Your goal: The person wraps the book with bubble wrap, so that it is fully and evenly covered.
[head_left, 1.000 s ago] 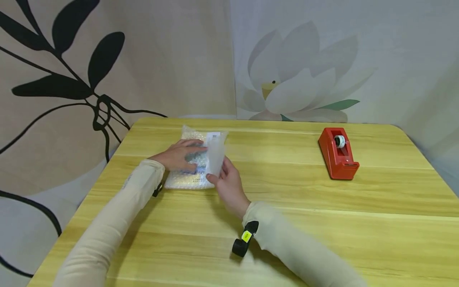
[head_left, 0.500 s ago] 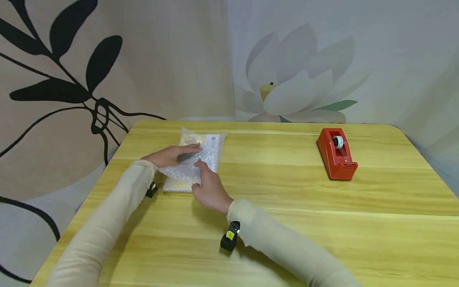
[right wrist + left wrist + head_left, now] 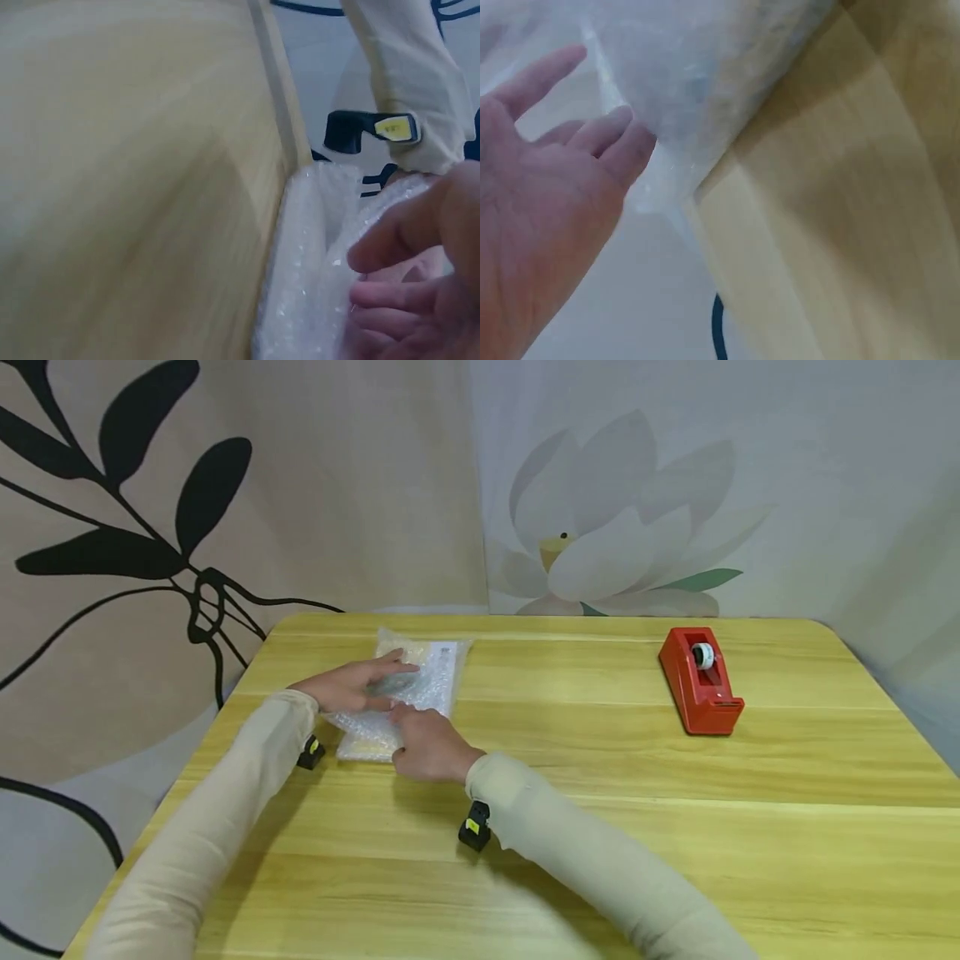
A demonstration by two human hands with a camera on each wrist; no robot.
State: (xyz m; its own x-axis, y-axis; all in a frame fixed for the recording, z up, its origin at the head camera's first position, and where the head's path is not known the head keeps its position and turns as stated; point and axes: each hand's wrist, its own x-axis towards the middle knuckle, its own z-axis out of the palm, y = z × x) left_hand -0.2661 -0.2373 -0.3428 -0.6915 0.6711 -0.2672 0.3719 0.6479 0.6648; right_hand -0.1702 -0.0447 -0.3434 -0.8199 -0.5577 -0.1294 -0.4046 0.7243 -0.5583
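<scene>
A flat item lies under clear bubble wrap [image 3: 431, 689] at the far left of the table, with a strip of dark print showing through near its upper right corner. My left hand [image 3: 348, 685] rests on the left part of the wrap with its fingers spread. Close beside its thumb, my right hand [image 3: 429, 743] pinches the front part of the folded-over layer with thumb and curled fingers. In the right wrist view, bubble wrap [image 3: 307, 277] rises by the right thumb. A loose wrap edge [image 3: 675, 150] hangs by the fingers in the left wrist view.
A red tape dispenser [image 3: 701, 685] with a small roll stands at the back right of the wooden table [image 3: 570, 860]. Behind the table's far edge is a wall covering with a printed flower [image 3: 622, 527] and dark leaves [image 3: 142, 435].
My right hand has swung the wrap's right-hand flap leftward over the item, then closed in beside the left thumb. The left hand has shifted slightly left. The dispenser stays put.
</scene>
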